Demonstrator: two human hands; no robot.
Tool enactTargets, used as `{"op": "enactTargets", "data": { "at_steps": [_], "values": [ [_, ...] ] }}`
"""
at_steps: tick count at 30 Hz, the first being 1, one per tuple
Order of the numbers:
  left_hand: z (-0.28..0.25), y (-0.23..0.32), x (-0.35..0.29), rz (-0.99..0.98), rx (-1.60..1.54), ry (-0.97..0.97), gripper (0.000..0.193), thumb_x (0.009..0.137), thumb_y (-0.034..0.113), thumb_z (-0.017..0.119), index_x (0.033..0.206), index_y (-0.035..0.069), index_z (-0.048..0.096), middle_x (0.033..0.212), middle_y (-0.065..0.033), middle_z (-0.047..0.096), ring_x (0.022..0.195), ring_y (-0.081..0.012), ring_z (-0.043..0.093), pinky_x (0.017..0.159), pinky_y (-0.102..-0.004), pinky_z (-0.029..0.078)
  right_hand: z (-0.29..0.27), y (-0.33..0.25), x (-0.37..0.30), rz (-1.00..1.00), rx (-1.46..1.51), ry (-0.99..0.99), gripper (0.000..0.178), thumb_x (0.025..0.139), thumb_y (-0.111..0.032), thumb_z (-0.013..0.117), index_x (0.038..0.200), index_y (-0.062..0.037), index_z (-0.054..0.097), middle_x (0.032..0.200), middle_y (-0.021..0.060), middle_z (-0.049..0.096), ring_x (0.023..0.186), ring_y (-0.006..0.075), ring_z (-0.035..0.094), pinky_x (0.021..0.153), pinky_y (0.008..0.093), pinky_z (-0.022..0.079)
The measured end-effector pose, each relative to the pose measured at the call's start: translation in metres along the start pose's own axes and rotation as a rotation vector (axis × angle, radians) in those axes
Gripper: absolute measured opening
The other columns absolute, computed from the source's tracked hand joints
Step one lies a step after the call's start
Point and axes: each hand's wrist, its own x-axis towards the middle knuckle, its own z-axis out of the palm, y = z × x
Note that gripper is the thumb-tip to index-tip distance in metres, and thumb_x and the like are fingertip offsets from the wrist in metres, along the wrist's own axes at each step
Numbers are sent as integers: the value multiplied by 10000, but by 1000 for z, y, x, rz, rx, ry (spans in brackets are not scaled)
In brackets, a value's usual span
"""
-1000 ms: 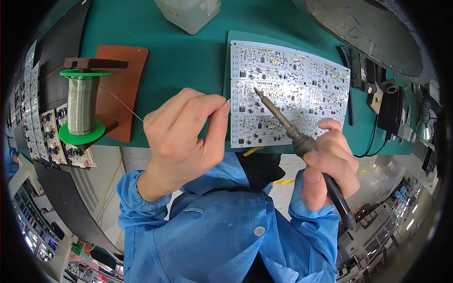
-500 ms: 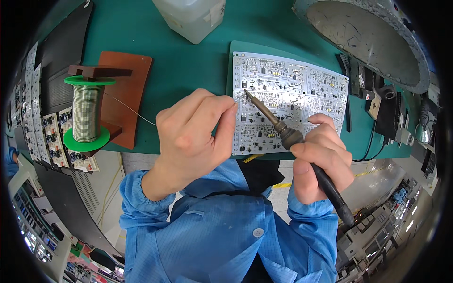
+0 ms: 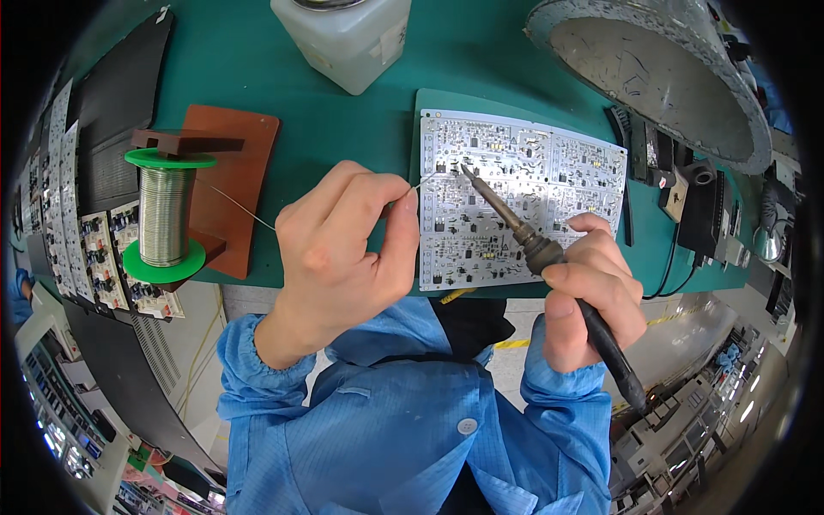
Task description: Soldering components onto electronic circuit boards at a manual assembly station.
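My left hand (image 3: 343, 245) is closed, thumb and forefinger pinching a thin solder wire (image 3: 424, 182) whose free end reaches over the left edge of a white circuit board panel (image 3: 524, 270). The wire trails back from this hand to a solder spool (image 3: 163, 215) with green flanges. In my right hand (image 3: 592, 292) is a soldering iron (image 3: 542, 254), its black handle slanting toward the lower right. The iron's tip is over the upper left part of the panel, a little right of the wire's end; whether it touches cannot be made out. Under the panel lies a green mat.
A brown spool stand (image 3: 230, 197) is at the left, beside stacked circuit boards (image 3: 99, 249). A translucent bottle (image 3: 348, 43) stands at the back. A large grey lamp-like hood (image 3: 652, 77) hangs at the back right, above a brush (image 3: 620, 124) and black equipment with cables.
The iron's tip has shifted right across the panel, away from the wire's end. My left hand has drawn slightly left with the solder wire. The view has tilted a little.
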Motion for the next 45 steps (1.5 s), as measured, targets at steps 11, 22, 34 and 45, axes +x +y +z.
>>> {"op": "enactTargets", "data": {
  "at_steps": [11,22,34,45],
  "values": [
    [5,-2,4,28,2,34,149,731,-86,713,812,18,644,665,-78,591,512,-215,568,445,-302,408,-19,2,-8,57,-34,64,178,797,-161,700,861,4,680,607,62,573,557,198,509,781,470,492],
    [8,-7,16,-11,45,48,73,817,-66,687,843,-4,658,653,-41,555,548,-96,484,480,-241,358,11,7,17,0,-7,-28,144,764,-97,729,864,4,707,603,67,588,529,211,547,749,409,510],
    [11,-10,15,-24,43,39,75,822,-59,690,854,1,659,659,-53,566,552,-108,502,485,-255,385,17,15,20,-32,-24,-42,158,744,-97,727,866,3,709,593,71,582,534,215,558,745,398,514],
    [12,-9,17,-33,38,50,111,772,-63,708,817,19,647,668,-97,582,520,-239,566,471,-323,422,17,15,19,-31,-23,-37,156,745,-96,726,864,4,711,598,66,586,530,208,556,736,394,516]
  ]
}}
